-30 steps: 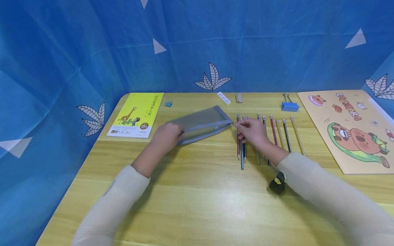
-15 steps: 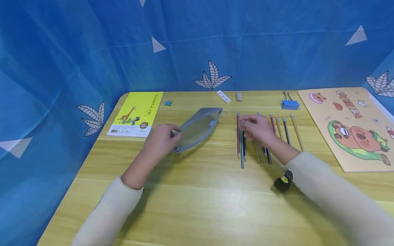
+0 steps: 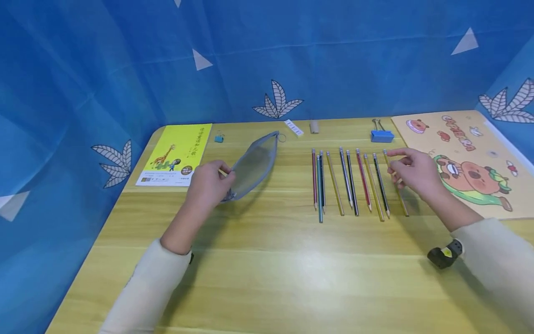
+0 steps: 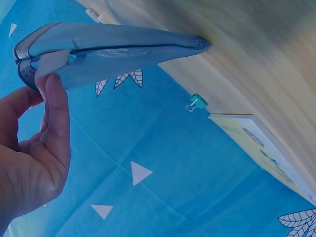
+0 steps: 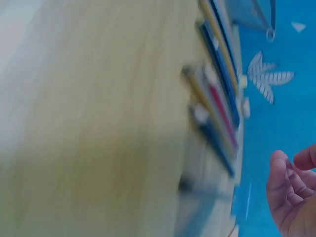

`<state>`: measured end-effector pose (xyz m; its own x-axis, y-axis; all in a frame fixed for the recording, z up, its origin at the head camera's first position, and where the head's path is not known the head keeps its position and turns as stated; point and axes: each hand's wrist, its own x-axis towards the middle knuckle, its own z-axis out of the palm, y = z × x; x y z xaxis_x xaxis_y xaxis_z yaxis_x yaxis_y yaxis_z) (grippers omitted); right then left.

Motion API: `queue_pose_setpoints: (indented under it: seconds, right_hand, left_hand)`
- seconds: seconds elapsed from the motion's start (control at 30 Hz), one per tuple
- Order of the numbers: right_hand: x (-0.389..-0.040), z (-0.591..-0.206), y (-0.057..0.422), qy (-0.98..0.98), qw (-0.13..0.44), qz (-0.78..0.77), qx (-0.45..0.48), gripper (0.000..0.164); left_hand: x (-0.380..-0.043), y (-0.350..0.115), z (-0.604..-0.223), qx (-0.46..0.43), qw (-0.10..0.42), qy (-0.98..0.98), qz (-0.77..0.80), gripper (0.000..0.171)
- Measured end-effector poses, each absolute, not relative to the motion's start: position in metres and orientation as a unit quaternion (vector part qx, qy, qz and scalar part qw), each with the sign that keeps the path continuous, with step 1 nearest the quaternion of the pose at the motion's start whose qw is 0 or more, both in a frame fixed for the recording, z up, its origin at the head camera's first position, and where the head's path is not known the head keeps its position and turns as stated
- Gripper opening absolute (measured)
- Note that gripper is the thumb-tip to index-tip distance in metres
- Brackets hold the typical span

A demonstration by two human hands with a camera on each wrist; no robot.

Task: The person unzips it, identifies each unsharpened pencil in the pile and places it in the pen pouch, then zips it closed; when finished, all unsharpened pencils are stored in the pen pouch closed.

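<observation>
While the left hand (image 3: 210, 183) is pinching the mesh pouch (image 3: 255, 164) left of the pencils (image 3: 363, 178), the right hand (image 3: 418, 174) is hovering by the rightmost pencil (image 3: 403, 204), fingers loosely bent, grasping nothing; a hasty pinch would be risking its rolling away.

I see both arms (image 3: 143, 283) stretched forward, well apart. The left hand (image 3: 208, 183) pinches between thumb and fingers; the right hand (image 3: 419, 174) has its fingers loosely bent.
</observation>
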<state>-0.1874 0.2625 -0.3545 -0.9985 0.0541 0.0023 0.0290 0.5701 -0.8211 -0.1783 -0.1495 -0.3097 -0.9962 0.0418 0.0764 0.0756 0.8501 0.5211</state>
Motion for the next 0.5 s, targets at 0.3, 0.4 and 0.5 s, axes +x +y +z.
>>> queue_pose_setpoints:
  seconds: [0.3,0.4,0.5]
  right_hand:
    - [-0.170,-0.369,0.300,-0.951,0.008,0.309,-0.004,0.029]
    - [-0.169,-0.373,0.302,-0.962,0.003,0.272,0.029,0.027]
    - [-0.170,-0.375,0.298,-0.968,0.009,0.248,0.045,0.025]
  left_hand:
    - [-0.179,-0.150,-0.311,-0.026,0.043,-0.956,-0.289,0.016]
    - [-0.180,-0.149,-0.309,-0.022,0.037,-0.952,-0.304,0.016]
    - [-0.180,-0.148,-0.308,-0.021,0.030,-0.948,-0.316,0.016]
